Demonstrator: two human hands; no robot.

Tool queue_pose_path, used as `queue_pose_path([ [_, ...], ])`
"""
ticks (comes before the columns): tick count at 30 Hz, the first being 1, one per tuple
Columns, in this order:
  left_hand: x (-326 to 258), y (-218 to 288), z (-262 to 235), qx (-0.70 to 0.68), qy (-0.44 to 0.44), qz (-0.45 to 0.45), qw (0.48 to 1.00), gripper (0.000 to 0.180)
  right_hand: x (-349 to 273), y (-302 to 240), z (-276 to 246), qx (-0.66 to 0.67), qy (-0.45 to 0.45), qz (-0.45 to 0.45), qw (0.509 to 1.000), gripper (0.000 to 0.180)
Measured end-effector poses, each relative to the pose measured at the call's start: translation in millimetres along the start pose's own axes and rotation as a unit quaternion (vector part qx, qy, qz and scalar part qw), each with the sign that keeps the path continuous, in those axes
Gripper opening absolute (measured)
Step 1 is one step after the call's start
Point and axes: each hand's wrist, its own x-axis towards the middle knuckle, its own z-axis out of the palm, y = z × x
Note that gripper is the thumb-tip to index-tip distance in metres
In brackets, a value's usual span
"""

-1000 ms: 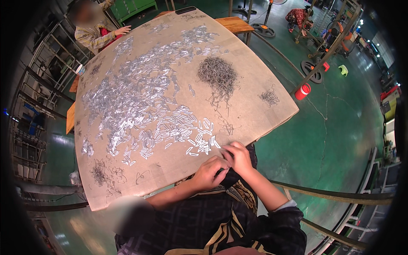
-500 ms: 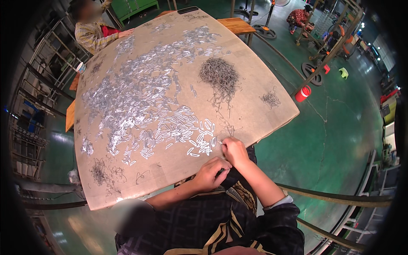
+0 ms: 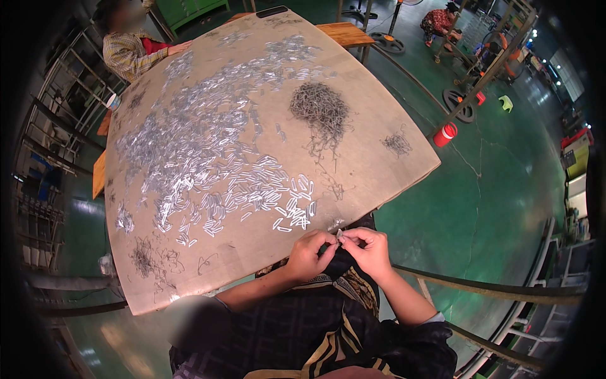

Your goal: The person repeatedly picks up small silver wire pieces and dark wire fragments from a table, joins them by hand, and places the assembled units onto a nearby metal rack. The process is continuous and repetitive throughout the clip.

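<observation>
L hand [image 3: 310, 256] and R hand [image 3: 371, 252] pinched a small grey pc [image 3: 340, 234] btwn fingertips at the counter's [image 3: 379, 180] near edge, nr loose silvery loops [image 3: 181, 183]; a light, steady two-sided grip prob suited it best.

pretty loose black top [image 3: 265, 331], faint tonal pattern; tan stripes [image 3: 314, 362] down the front; gold key-style trim [image 3: 320, 278] near the waist; right sleeve [image 3: 413, 346] stops well short of the wrist, pale cuff [image 3: 437, 318] peeking out

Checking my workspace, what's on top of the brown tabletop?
Silvery oblong pieces, a large dark wiry heap, smaller dark clusters and a flat black object. Whatever lies beneath the heap is hidden.
</observation>
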Motion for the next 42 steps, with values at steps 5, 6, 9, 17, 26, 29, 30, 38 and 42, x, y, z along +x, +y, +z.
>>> queue_pose_path([
  [5, -1.2, -0.7, 2.6, -0.002, 0.001, -0.01, 1.0, 0.012, -3.8, -3.4, 1.7, -0.037, 0.003, -0.04, 0.999, 0.011],
  [6, -1.2, 0.0, 2.8, -0.001, 0.002, -0.016, 1.0, 0.012, -4.2, -5.0, 0.9, -0.053, 0.001, -0.052, 0.997, 0.011],
  [9, -0.1, 3.1, -1.5, 0.002, -0.036, -0.068, 0.997, 0.009, -5.5, -3.2, 2.5, -0.085, 0.012, -0.096, 0.992, 0.01],
  [17, 60.2, -54.6, -17.6, 0.287, -0.048, 0.063, 0.955, 0.006, -6.8, -1.0, 0.4, -0.102, 0.022, -0.103, 0.989, 0.008],
  [26, 97.6, -72.2, 5.4, 0.467, -0.17, 0.142, 0.856, 0.012, -9.3, 7.3, -1.6, -0.094, 0.033, -0.087, 0.991, 0.008],
  [29, 103.4, -72.7, 6.0, 0.476, -0.199, 0.158, 0.842, 0.011, -9.2, 9.1, -1.9, -0.089, 0.035, -0.087, 0.992, 0.008],
  [30, 105.7, -73.3, 5.7, 0.48, -0.205, 0.165, 0.837, 0.011, -9.1, 7.2, -1.6, -0.088, 0.034, -0.085, 0.992, 0.009],
  [38, 113.5, -90.6, -2.9, 0.411, -0.159, 0.204, 0.874, 0.011, -9.2, 4.0, -0.9, -0.087, 0.032, -0.096, 0.991, 0.009],
  [42, 117.0, -82.7, -10.4, 0.395, -0.194, 0.261, 0.859, 0.009, -9.4, 4.1, -0.7, -0.084, 0.032, -0.096, 0.991, 0.009],
])
